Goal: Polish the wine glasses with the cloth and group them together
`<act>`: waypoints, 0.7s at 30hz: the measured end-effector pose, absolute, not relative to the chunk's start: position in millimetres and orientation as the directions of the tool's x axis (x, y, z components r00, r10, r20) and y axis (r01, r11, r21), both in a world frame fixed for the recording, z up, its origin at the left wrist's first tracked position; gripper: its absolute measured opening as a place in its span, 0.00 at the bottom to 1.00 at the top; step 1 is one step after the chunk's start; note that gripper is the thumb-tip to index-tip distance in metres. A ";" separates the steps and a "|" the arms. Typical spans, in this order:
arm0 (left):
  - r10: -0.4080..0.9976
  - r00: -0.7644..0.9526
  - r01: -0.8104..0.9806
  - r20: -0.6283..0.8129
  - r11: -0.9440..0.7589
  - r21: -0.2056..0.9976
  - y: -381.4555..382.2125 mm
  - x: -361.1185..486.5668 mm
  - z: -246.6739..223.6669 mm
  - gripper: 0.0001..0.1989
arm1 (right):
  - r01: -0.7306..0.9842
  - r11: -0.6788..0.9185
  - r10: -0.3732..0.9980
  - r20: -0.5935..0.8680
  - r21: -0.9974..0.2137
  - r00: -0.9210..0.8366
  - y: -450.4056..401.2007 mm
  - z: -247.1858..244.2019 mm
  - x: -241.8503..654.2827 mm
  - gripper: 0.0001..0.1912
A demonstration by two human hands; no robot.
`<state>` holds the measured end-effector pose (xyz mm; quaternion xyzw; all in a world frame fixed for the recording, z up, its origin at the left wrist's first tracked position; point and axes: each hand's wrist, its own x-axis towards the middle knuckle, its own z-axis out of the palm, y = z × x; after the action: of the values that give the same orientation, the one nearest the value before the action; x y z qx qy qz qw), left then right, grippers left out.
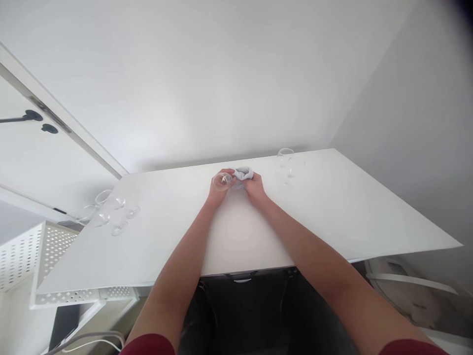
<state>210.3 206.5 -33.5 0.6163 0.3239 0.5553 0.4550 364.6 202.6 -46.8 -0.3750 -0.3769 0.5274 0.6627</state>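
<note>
Both my arms reach out over the white table. My left hand is closed around a clear wine glass, whose round bowl or base faces up toward me. Close beside it, my right hand grips a light grey cloth that bunches up between the two hands. Part of the glass and the fingertips are hidden behind the cloth and the hands. Whether the cloth touches the glass, I cannot tell.
Two stemmed glasses stand at the table's left end. Another clear glass stands near the back edge, right of my hands. A white perforated basket is at the lower left, and a white door with a black handle is beyond.
</note>
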 end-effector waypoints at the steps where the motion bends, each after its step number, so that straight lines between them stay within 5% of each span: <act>1: 0.919 0.135 -0.106 0.371 -0.359 0.927 206.9 210.1 -33.6 0.20 | -0.443 0.133 0.984 0.064 -0.887 0.168 203.1 -46.6 364.3 0.18; 7: 0.944 0.003 -0.338 0.330 -0.309 0.889 211.5 207.1 -34.6 0.18 | -0.514 0.023 0.976 -0.092 -0.857 0.197 204.8 -44.0 361.1 0.17; 13: 0.951 0.028 -0.319 0.309 -0.284 0.904 207.9 209.7 -32.6 0.20 | -0.627 -0.124 0.963 0.058 -0.769 -0.261 191.2 -27.1 356.6 0.13; 21: 0.949 0.044 -0.203 0.311 -0.297 0.933 206.4 210.5 -32.9 0.17 | -0.661 -0.047 0.990 0.052 -0.749 -0.129 187.5 -23.2 355.4 0.14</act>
<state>210.5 206.4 -32.9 0.5389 0.3464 0.5982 0.4814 355.4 187.5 -23.2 -0.2536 -0.3249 0.6775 0.6091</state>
